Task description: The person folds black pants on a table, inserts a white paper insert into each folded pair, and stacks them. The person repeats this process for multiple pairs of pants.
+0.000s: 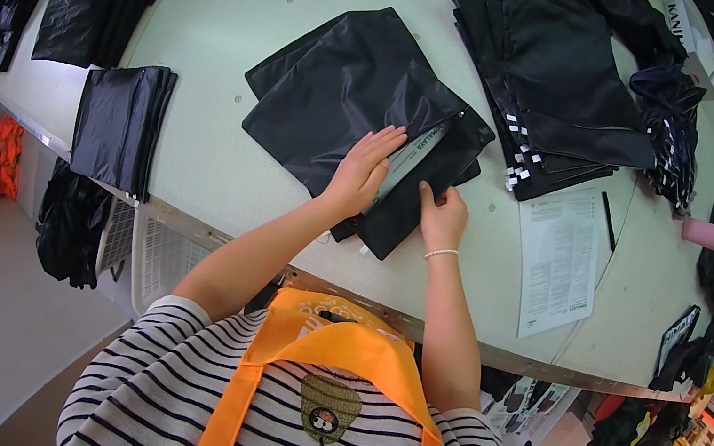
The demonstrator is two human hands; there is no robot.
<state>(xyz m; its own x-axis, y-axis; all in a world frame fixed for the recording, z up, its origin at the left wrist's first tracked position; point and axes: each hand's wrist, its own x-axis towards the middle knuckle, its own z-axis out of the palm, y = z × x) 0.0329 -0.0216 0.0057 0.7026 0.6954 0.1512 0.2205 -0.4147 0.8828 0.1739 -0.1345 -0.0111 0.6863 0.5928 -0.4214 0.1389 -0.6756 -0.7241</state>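
Observation:
A dark, slightly glossy black fabric piece (332,94) lies slantwise on the table in front of me, with more black layers showing from under its edges. Along its near right side, a pale green printed strip (413,161) lies beside a folded black flap (412,206). My left hand (362,168) rests flat on the fabric beside the strip, fingers stretched out. At the flap's right edge, my right hand (443,219) pinches the black cloth between thumb and fingers; the fingertips are partly hidden. A bead bracelet circles that wrist.
Black pieces with white tags form a stack (564,78) at the back right. Folded black stacks (117,123) stand on the left. A printed sheet (557,263), a black pen (609,220) and a pink bottle (708,236) lie to the right. The table's front edge (344,294) runs before me.

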